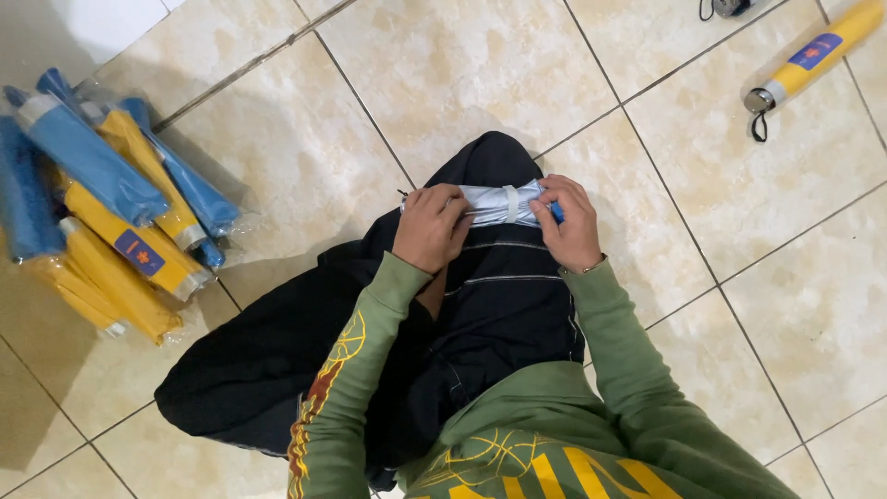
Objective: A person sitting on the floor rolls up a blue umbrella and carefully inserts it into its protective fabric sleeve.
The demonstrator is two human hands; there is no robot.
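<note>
I saw the glossy beige tiled floor (480,65) spreading under everything. Well left of my hands lay a heap of folded umbrellas (102,203), slick blue and yellow cylinders in clear wrap. Far to the upper right lay one yellow sleeved umbrella (813,55). On my black-trousered knee rested a silvery folded umbrella (504,203), crinkled, strap-bound. My left hand (430,226) gripped one end; my right hand (571,225) pinched the other.
</note>
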